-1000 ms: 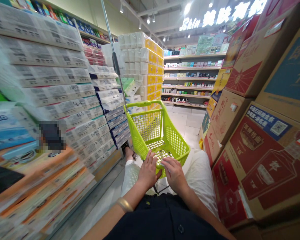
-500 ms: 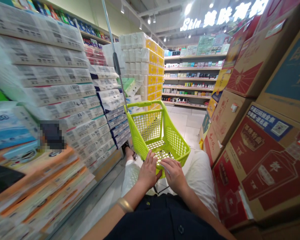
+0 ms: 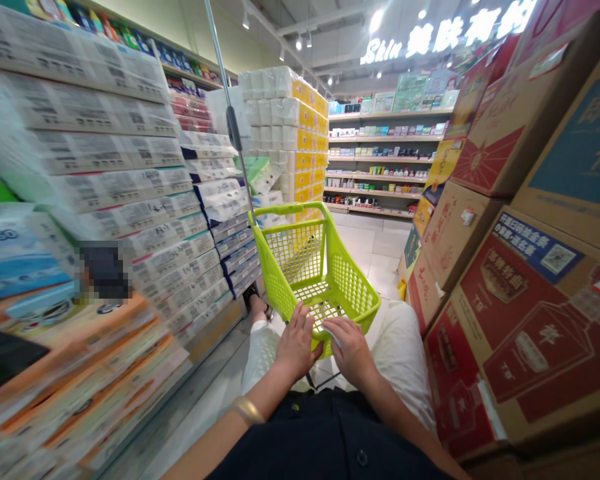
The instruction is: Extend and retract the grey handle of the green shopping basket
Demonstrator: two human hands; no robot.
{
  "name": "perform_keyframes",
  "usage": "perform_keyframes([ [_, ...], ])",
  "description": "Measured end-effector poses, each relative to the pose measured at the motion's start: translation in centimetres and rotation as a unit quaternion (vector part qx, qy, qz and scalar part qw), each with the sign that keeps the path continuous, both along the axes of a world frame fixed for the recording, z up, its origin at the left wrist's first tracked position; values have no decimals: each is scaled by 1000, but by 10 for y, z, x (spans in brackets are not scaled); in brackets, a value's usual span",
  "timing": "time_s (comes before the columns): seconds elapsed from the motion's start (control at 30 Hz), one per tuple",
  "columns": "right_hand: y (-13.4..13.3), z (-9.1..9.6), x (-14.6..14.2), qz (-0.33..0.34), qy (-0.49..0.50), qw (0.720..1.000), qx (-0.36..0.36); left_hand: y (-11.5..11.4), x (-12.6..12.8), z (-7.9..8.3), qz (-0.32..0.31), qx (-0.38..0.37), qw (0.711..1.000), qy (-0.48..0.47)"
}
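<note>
A lime-green plastic shopping basket point(image 3: 347, 277) with mesh walls stands between my knees, and no goods show inside it. Over its near rim lies my left hand point(image 3: 296, 340), fingers bent across the edge and thumb tucked below. Beside it, my right hand point(image 3: 351, 347) is curled at the same rim, fingertips pointing left. A thin white thing point(image 3: 334, 332) shows under the right fingers; its kind is unclear. From the basket's far left corner a metal pole point(image 3: 245, 177) with a dark grip slants up out of view.
Wrapped paper packs point(image 3: 125, 147) are stacked high on the left. Cartons point(image 3: 535, 320) form a wall close on the right. Yellow-and-white roll packs point(image 3: 300, 143) stand ahead, left of the tiled aisle point(image 3: 357, 257). Stocked shelves point(image 3: 380, 160) cross the far end.
</note>
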State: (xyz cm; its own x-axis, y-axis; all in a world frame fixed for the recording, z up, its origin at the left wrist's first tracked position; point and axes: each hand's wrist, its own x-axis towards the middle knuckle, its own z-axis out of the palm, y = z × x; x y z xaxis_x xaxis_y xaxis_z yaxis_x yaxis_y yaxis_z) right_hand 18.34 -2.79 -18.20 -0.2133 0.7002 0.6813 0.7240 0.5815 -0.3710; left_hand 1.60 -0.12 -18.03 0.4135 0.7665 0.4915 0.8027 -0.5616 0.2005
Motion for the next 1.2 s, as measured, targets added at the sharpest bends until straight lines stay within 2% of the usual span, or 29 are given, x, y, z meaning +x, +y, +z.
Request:
perform_keyframes([
  [0.1, 12, -4, 24, -108, 53, 993, 14, -1, 1, 2, 1, -5, 1000, 7],
  [0.17, 17, -6, 31, -155, 79, 985, 20, -1, 2, 3, 2, -4, 1000, 9],
  [0.23, 15, -5, 25, -142, 82, 986, 21, -1, 3, 3, 2, -1, 1000, 10],
  [0.37, -1, 2, -8, 10, 13, 1000, 3, -1, 1, 0, -4, 12, 1000, 4],
  [0.43, -5, 4, -13, 41, -8, 999, -7, 0, -1, -2, -5, 17, 1000, 1],
  [0.5, -2, 3, -5, 12, -4, 1000, -6, 0, -1, -2, -6, 16, 1000, 1],
  [0.63, 14, -7, 28, -142, 44, 989, 21, 0, 0, -1, -6, 4, 1000, 0],
  [0.7, 17, -10, 32, -181, 55, 981, 35, -1, 2, 0, -3, 0, 1000, -2],
  [0.77, 13, -11, 24, -162, 45, 985, 44, -1, 2, 1, -1, 0, 1000, -2],
  [0.87, 3, -10, 5, -78, 0, 996, 35, -1, 2, 0, 2, 3, 1000, -5],
  [0.93, 1, -10, 2, -55, -18, 998, 27, -1, 0, 0, 3, 5, 1000, -5],
  [1.0, 7, -14, 12, -91, -6, 995, 33, -1, 0, 0, 2, 6, 1000, 0],
  [1.1, 22, -23, 34, -198, 32, 978, 50, -2, 0, 1, 1, 4, 1000, 6],
  [1.2, 29, -31, 40, -224, 47, 972, 58, -2, 2, 1, 3, 1, 1000, 6],
])
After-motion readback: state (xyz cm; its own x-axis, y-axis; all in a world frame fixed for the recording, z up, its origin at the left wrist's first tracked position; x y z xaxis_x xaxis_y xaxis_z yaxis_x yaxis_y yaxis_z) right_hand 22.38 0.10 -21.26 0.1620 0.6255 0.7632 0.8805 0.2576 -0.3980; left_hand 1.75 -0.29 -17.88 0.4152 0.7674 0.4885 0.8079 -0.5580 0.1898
